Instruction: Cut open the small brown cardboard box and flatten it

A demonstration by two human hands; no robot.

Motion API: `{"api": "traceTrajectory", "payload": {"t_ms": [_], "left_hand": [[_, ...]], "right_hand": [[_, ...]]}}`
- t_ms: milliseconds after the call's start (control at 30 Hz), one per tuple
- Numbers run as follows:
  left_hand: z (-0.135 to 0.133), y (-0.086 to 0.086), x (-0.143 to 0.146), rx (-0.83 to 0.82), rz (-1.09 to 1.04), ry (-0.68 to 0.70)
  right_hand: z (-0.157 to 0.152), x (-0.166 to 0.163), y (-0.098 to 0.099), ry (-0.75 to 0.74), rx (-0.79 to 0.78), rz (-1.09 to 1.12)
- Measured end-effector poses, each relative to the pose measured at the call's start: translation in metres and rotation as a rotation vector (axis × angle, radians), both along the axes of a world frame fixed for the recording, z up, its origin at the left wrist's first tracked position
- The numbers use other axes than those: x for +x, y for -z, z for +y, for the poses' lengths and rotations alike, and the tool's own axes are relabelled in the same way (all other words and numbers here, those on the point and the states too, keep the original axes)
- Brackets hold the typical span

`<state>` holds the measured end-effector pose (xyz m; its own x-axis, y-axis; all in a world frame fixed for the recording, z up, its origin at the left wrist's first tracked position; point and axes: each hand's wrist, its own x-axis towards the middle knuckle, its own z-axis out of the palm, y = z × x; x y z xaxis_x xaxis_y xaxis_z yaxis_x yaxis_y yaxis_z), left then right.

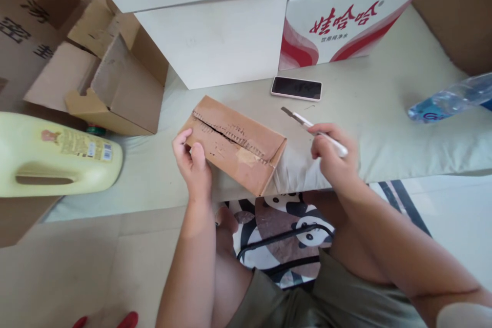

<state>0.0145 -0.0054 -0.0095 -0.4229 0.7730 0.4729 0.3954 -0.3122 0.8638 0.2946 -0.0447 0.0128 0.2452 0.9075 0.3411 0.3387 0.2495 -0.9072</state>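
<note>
Matt cardboard, soft cloth, glossy plastic and glass.

The small box (236,146) is raw brown cardboard, matt and rough, its top seam torn to show the ribbed inner layer. It lies on a pale cloth cushion (384,107), soft and faintly creased. Just right of the box, the right hand (332,156) holds a utility knife (313,128) with a smooth white plastic handle and a dull grey metal blade. Behind the box lies a phone (296,88) with glossy dark glass. Far left of the box, the yellow jug (57,156) is smooth plastic with a paper label.
</note>
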Motion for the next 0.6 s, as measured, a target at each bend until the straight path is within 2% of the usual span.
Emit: {"api": "traceTrajectory", "payload": {"t_ms": [100,233,333,433,533,600], "left_hand": [[0.0,-0.002,-0.003,-0.026,-0.027,-0.027],[-0.002,-0.011,-0.008,-0.071,-0.17,-0.086],[-0.001,-0.015,-0.016,-0.068,-0.363,-0.097],[0.003,-0.011,-0.03,-0.055,-0.472,-0.096],[0.007,-0.003,-0.045,-0.074,-0.51,-0.029],[0.007,0.002,-0.051,-0.064,-0.451,0.055]], "right_hand": [[0.011,-0.001,0.017,-0.024,-0.153,-0.432],[0.023,-0.004,0.033,-0.118,-0.323,-0.754],[0.026,-0.007,0.04,-0.131,-0.341,-0.843],[0.026,-0.01,0.045,-0.114,-0.314,-0.875],[0.023,-0.013,0.047,-0.076,-0.272,-0.88],[0.021,-0.016,0.044,-0.073,-0.196,-0.836]]}}
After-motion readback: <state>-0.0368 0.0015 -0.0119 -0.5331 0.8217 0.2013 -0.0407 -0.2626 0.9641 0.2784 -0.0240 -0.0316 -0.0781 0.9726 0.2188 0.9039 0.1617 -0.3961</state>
